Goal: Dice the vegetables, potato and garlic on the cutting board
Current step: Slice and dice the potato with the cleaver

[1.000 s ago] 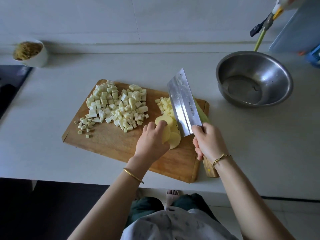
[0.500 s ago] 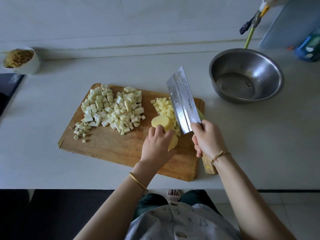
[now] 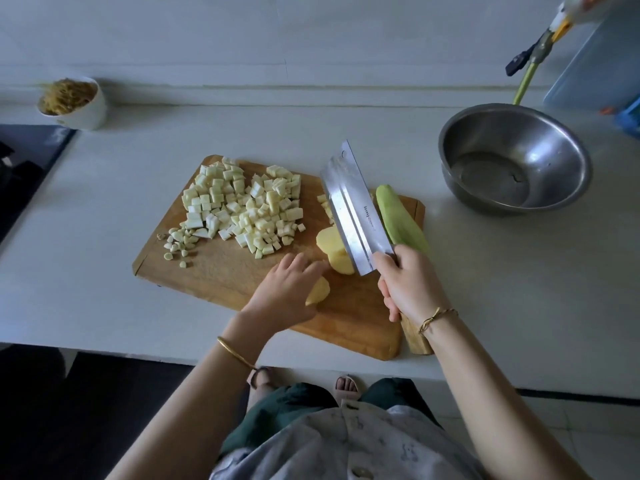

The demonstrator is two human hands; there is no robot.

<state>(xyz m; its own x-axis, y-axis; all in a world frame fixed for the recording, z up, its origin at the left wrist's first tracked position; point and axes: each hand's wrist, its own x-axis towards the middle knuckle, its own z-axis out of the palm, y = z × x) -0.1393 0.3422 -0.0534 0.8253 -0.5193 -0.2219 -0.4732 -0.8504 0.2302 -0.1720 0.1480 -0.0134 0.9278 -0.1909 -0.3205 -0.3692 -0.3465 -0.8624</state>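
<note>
A pale bench is seen from above in the head view, with a light wall behind it and a person's patterned shirt and dark trousers at the lower edge.

A wooden cutting board lies on the bench under both hands. The left hand is laid flat on the board with its fingers stretched forward and loosely spread. A small yellow potato piece shows from under its right edge. The right hand is wrapped around the wooden handle of a cleaver, with the forefinger laid along the blade near the handle.

Between the two hands, just beyond the left fingertips, a larger potato chunk rests on the board. The cleaver's edge is set against this chunk's right side, and the blade is tilted. Beyond the chunk, a few potato cubes are partly hidden by the blade.

Beyond the left hand, a heap of pale vegetable cubes is spread on the board. Small garlic pieces are scattered at the heap's left edge.

Just beyond the right hand, a peeled light-green vegetable lies along the board's right edge.

Further right and beyond the right hand, a steel bowl stands on the bench. Far to the left of the left hand, a white cup with brownish shreds in it is set near the wall.
</note>
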